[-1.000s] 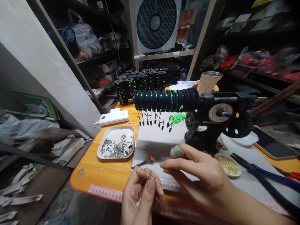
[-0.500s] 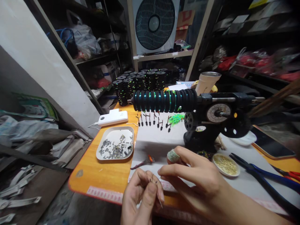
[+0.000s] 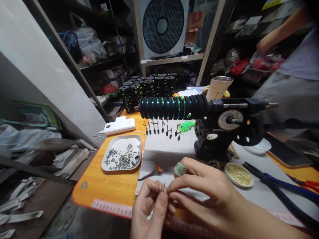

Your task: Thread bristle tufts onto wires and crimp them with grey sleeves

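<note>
My left hand [image 3: 152, 209] is closed, thumb against index finger, on a thin, dark, wire-like piece [image 3: 163, 187] too small to name surely. My right hand [image 3: 206, 186] meets it at the fingertips, thumb and index pinched together; whatever lies between them is hidden. Green tape [image 3: 179, 169] wraps one right finger. Just beyond the hands, a dark strand with an orange-beaded end [image 3: 158, 170] rests on white paper [image 3: 159, 146]. Past that, a black winding machine [image 3: 224, 122] carries a row of black spools [image 3: 171, 108] with green-blue line, several small dark pieces hanging below.
A white tray [image 3: 122, 136] of small metal parts stands left, near a white power strip [image 3: 119, 125]. To the right are a dish of gold bits [image 3: 239, 175], blue-handled pliers [image 3: 279, 186] and a phone [image 3: 289, 151]. Stacked spools [image 3: 149, 87] fill the back. Another person's arm [image 3: 281, 33] reaches toward shelves.
My right fingertips have come left and down to meet the left hand's fingertips. The pointed piece that stuck out below the left hand no longer shows. A person has appeared at the right.
</note>
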The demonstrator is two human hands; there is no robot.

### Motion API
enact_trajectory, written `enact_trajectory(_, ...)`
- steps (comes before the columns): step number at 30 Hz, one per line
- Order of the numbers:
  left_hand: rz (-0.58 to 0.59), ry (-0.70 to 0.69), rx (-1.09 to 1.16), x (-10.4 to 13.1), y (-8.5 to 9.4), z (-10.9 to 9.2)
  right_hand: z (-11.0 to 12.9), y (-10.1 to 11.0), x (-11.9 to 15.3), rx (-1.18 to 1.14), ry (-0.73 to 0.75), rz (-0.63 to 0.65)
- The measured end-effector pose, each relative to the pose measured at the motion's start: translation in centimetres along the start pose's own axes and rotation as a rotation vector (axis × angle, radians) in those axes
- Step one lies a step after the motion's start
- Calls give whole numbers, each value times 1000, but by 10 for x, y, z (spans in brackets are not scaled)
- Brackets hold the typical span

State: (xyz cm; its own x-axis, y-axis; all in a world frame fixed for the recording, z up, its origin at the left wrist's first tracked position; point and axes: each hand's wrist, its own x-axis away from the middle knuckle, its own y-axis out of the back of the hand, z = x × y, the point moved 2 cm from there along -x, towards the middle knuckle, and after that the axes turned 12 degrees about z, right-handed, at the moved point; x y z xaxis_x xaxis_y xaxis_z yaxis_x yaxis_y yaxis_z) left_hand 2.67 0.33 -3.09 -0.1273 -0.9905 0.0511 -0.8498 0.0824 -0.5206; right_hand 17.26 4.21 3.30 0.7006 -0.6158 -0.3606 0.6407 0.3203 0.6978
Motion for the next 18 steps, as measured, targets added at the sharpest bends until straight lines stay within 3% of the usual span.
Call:
enact_trajectory(3, -83, -173, -44, -2, 2, -3, -2, -2, 1, 111, 13, 21)
enact_trajectory(6, -189, -361, -72, -3, 9, -12, -3, 3, 1, 191, 44, -49)
enact_trajectory(8, -231, -409, -80, -4, 14, -18, -3, 7, 2, 167, 56, -91)
enact_trajectory(12, -194, -284, -172, -5, 12, -18, 2, 10, 2, 74, 44, -75)
enact_trajectory(18, -33, -127, -42, -4, -3, 0, 4, 9, 2, 21, -55, -78)
